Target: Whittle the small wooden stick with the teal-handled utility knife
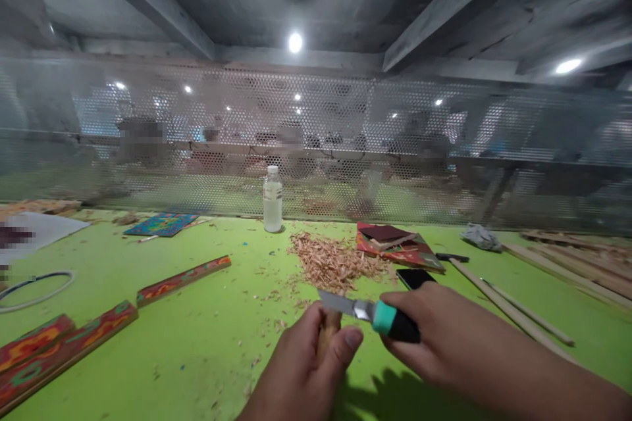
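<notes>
My left hand (316,358) is closed around a small piece of wood (328,329), whose upper end shows between thumb and fingers. My right hand (429,322) grips a carving knife (395,321) by its black and teal handle. Its flat metal blade (338,301) points left, across the top of the wood; whether the edge touches it I cannot tell. Beyond both hands lies a heap of wood shavings (330,263) on the green table (197,355). A black phone-like object (415,277) lies just behind my right hand, partly hidden by it.
A clear bottle (272,200) stands at the back before a perforated metal screen (316,145). Painted wooden strips (89,339) lie at left, near a ring (44,302). Dark sandpaper (388,234) rests on a painted board (424,255). A hammer (494,296) and wood strips (567,276) are at right.
</notes>
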`<state>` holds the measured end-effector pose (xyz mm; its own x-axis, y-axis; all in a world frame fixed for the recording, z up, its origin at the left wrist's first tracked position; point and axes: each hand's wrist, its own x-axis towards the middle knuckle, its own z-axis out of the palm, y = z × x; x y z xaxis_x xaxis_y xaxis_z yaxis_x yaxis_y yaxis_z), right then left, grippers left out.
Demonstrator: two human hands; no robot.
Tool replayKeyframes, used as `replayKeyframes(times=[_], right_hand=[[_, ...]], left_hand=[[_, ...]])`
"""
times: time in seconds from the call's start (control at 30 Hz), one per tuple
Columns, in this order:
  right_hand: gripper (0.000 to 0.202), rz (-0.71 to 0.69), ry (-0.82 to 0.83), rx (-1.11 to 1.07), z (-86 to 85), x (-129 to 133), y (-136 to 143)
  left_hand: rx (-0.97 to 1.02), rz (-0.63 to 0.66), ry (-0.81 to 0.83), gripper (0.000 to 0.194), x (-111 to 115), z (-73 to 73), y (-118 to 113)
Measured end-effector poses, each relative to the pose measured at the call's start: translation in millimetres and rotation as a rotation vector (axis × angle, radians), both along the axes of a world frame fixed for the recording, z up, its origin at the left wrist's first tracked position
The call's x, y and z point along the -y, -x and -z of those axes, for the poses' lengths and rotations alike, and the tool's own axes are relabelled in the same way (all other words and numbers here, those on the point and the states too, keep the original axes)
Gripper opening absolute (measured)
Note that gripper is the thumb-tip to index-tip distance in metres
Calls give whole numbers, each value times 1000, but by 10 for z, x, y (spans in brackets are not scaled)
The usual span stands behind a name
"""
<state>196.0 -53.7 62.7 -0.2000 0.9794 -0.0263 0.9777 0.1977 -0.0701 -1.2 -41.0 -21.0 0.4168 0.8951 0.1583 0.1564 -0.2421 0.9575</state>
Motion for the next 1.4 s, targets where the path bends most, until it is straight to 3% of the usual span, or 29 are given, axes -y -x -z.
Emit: replayKeyframes(times=[0.33,0.6,0.8,0.93,1.17,1.4], right_hand=[[10,-52,10,0,9,55,36],[12,11,-30,43,92,94,96],[15,149,-162,108,4,-53,-25],[16,81,-207,-9,-9,-134,-61],[19,-7,-218,-171,19,-124,-58],[20,-85,-236,-191,60,-130,-59]], left_hand=[[-24,-8,-6,38,20,42,-17],[12,9,-8,45,-11,49,-21],[20,23,-15,48,5,-20,-5],[164,171,108,52,33,-149,4],[401,209,355,38,30,-170,-12],[373,196,305,46,39,-314,18]])
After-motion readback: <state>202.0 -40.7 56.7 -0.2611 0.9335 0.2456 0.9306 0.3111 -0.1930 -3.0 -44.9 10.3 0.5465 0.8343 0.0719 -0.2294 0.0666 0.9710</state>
